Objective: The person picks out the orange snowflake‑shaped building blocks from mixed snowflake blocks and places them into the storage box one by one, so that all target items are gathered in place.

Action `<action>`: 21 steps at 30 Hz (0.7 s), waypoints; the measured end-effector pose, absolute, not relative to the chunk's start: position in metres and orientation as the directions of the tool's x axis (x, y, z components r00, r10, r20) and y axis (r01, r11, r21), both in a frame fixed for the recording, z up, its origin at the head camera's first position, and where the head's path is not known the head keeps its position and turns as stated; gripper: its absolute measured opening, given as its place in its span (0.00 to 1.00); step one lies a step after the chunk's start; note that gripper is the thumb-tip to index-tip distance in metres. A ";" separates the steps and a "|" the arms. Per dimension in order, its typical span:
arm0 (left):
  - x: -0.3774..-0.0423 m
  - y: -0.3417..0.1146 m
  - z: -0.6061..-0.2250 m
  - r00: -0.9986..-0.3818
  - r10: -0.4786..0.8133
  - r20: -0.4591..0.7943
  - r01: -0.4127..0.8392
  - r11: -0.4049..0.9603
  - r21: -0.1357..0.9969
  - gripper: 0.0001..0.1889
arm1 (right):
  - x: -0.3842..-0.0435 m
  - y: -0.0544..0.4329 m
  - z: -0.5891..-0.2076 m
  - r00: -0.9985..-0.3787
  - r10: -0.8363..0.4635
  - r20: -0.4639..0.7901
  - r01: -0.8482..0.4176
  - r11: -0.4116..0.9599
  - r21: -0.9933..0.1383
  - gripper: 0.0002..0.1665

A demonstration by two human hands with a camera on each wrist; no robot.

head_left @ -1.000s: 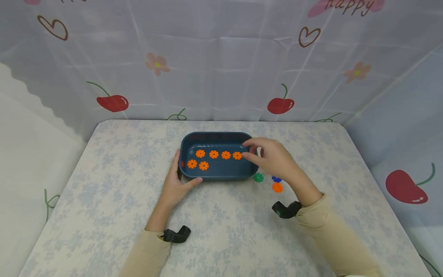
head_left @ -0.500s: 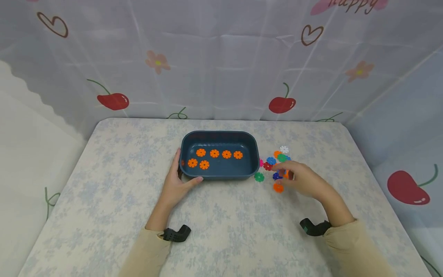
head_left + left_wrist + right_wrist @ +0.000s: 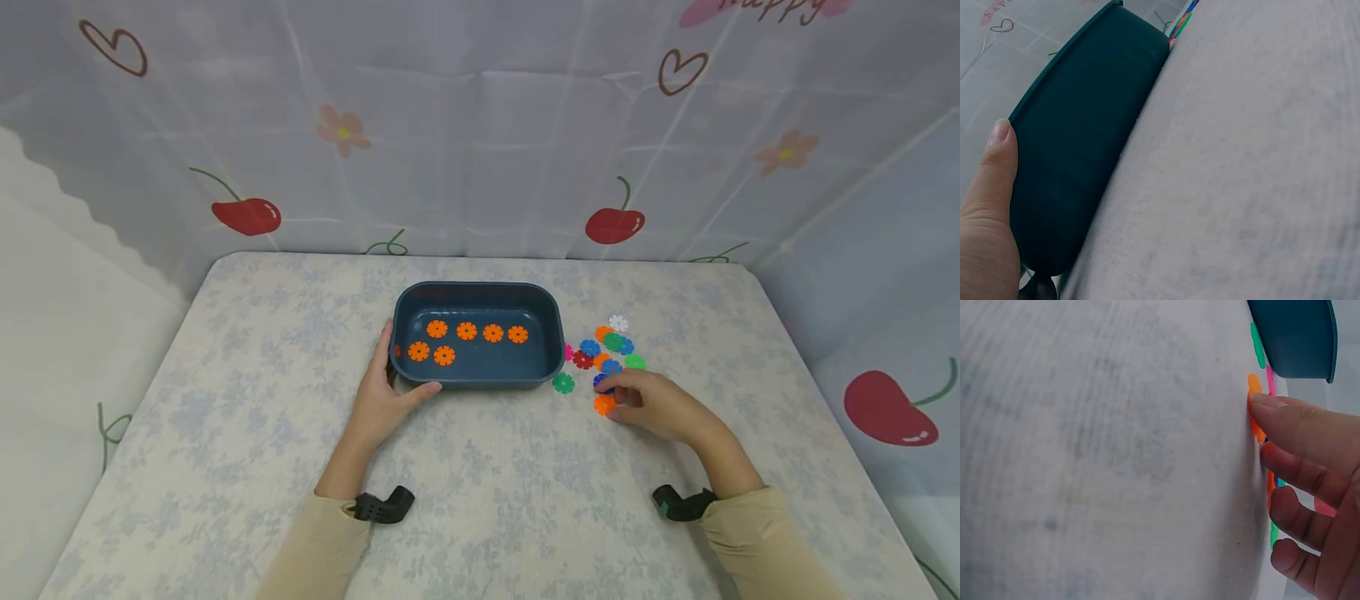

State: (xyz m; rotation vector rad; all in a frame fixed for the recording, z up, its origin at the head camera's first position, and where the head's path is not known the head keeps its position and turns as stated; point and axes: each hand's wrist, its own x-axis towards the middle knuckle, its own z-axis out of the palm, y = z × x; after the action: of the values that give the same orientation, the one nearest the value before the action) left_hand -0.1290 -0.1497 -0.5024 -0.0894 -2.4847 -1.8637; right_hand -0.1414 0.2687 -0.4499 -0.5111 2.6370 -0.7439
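Blue-mottled tabletop lay under a dark blue box — six orange discs inside, its left end gripped by the person's left hand. Right hand: thumb, parted from forefinger, touched a loose orange disc right of the box, near other coloured discs.

We find soft, diffuse light across the counter in the head view; a wavy-edged shadow dims the curtain toward the left; we catch faint sheen inside the tray; both wrist views look dimmer and greyer, the counter softly blurred.
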 end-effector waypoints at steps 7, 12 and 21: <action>-0.130 -0.150 -0.503 -0.998 0.021 0.059 0.063 0.293 0.954 0.61 | -0.142 0.270 -0.453 -0.876 -0.436 -0.208 -0.247 0.774 -0.583 0.15; -0.129 -0.150 -0.503 -0.998 0.019 0.058 0.061 0.292 0.954 0.62 | -0.143 0.271 -0.457 -0.865 -0.448 -0.226 -0.245 0.770 -0.589 0.18; -0.128 -0.148 -0.495 -0.999 0.026 0.019 0.025 0.273 0.962 0.61 | -0.141 0.271 -0.456 -0.884 -0.404 -0.233 -0.200 0.780 -0.593 0.15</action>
State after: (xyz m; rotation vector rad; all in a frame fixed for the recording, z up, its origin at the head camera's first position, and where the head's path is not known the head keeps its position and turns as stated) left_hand -0.1280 -0.1480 -0.4952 -0.0503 -2.5065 -1.8942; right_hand -0.1409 0.2708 -0.4561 -0.4610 2.6229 -0.8186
